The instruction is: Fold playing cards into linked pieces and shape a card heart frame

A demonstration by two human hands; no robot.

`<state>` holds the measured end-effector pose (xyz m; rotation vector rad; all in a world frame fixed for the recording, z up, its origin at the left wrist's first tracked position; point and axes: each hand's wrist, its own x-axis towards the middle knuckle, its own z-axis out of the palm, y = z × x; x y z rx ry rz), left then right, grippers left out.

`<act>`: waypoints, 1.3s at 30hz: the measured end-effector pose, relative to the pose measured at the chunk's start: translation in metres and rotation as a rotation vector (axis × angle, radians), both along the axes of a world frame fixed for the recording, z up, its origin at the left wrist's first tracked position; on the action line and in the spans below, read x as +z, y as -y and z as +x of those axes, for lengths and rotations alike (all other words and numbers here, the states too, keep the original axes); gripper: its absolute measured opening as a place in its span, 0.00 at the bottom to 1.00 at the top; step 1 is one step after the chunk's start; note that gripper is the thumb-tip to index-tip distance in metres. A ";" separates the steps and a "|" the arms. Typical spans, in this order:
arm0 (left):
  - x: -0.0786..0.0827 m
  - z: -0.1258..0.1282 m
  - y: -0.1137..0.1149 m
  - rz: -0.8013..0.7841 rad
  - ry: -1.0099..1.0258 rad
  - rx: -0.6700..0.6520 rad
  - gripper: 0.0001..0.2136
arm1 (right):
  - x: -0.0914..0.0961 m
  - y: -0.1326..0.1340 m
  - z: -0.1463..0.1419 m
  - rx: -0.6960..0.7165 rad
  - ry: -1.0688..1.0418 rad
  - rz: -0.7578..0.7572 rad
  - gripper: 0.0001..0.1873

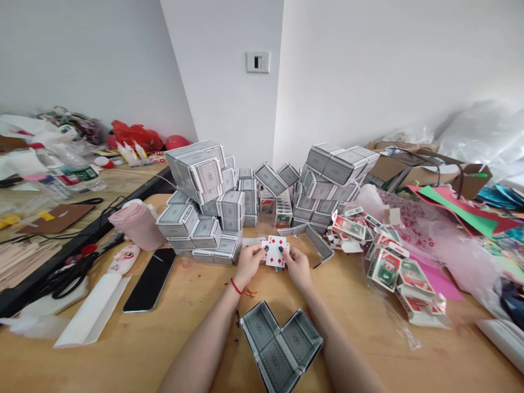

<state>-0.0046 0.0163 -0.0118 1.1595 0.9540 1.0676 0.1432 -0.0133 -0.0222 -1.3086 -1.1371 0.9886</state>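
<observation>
Between both hands, face up, are playing cards [275, 254] with red diamonds. My left hand [249, 261], with a red string on its wrist, is closed on the left edge of the cards. On the right edge, my right hand [297, 266] pinches them. How many cards there are I cannot tell. Between my forearms lies an open, heart-like tray folded from grey-backed cards [278, 349]. Just behind my right hand stands a bent strip of cards [319, 245]. Boxes built from cards are stacked at left [198, 224] and right [333, 169].
A phone [149, 280], black scissors [82, 267] and a pink roll [135, 222] lie at left. Card packs [387, 267] are heaped at right beside plastic wrap [458, 248]. Behind them stands a cardboard box [466, 177]. Bottles [84, 172] stand at far left.
</observation>
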 end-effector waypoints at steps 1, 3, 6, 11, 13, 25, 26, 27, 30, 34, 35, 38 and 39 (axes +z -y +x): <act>0.000 0.000 0.000 -0.005 0.008 0.004 0.12 | 0.000 0.000 0.000 0.010 -0.013 0.001 0.24; 0.000 0.001 0.000 -0.015 0.023 0.000 0.12 | -0.001 0.000 0.000 0.032 -0.037 0.000 0.24; 0.001 0.001 0.001 -0.031 0.038 -0.012 0.12 | -0.001 0.000 0.000 0.030 -0.036 0.006 0.23; 0.002 0.000 0.002 -0.056 0.066 -0.019 0.12 | 0.002 0.000 0.000 0.017 -0.018 0.008 0.23; 0.002 0.000 0.003 -0.060 0.076 -0.024 0.12 | 0.003 0.001 0.000 0.018 -0.022 0.007 0.23; 0.002 0.000 0.002 -0.044 0.055 -0.043 0.14 | -0.002 -0.002 0.002 0.024 -0.044 -0.019 0.24; 0.002 0.000 0.002 -0.042 0.056 -0.044 0.14 | -0.002 -0.002 0.002 0.029 -0.053 -0.021 0.24; 0.002 0.000 0.002 -0.042 0.056 -0.045 0.14 | -0.003 -0.002 0.002 0.036 -0.066 -0.023 0.24; 0.001 0.000 0.002 -0.044 0.063 -0.052 0.14 | -0.005 -0.003 0.002 0.060 -0.119 -0.036 0.24; 0.002 -0.001 0.002 -0.051 0.074 -0.058 0.15 | -0.006 -0.004 0.003 0.075 -0.146 -0.043 0.22; 0.002 -0.001 0.002 -0.055 0.074 -0.060 0.15 | -0.006 -0.003 0.003 0.075 -0.143 -0.040 0.22; 0.003 0.000 0.002 -0.079 0.081 -0.056 0.15 | -0.005 -0.003 0.003 0.070 -0.134 -0.034 0.22; 0.003 0.000 0.002 -0.090 0.086 -0.051 0.15 | -0.005 -0.003 0.003 0.069 -0.133 -0.033 0.22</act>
